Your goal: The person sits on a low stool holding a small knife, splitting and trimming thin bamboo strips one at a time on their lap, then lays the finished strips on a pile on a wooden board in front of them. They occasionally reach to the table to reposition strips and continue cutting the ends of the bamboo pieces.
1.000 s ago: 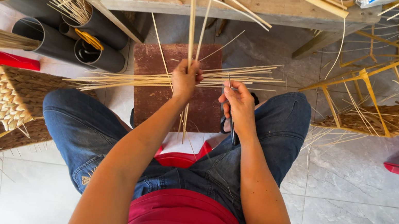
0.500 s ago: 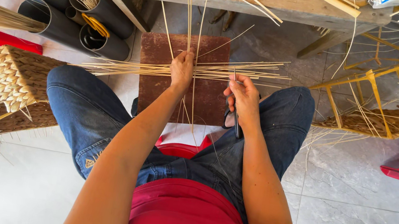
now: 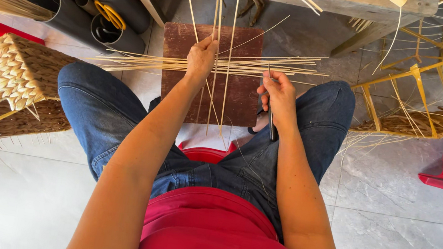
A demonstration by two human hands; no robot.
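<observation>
Both closed: left hand [image 3: 202,58] on straw strands [image 3: 241,66], right hand [image 3: 279,95] around thin tool [image 3: 270,114].

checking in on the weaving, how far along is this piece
Early. Done: a flat row of straw strips lies across the brown board. In hand: the left hand pins an upright strip; the right hand holds a thin tool. Left: nearly all the crossing strips.

Pale straw strips [image 3: 241,66] crossed flat on brown board [image 3: 236,100], thin metal tool [image 3: 270,117] upright
</observation>
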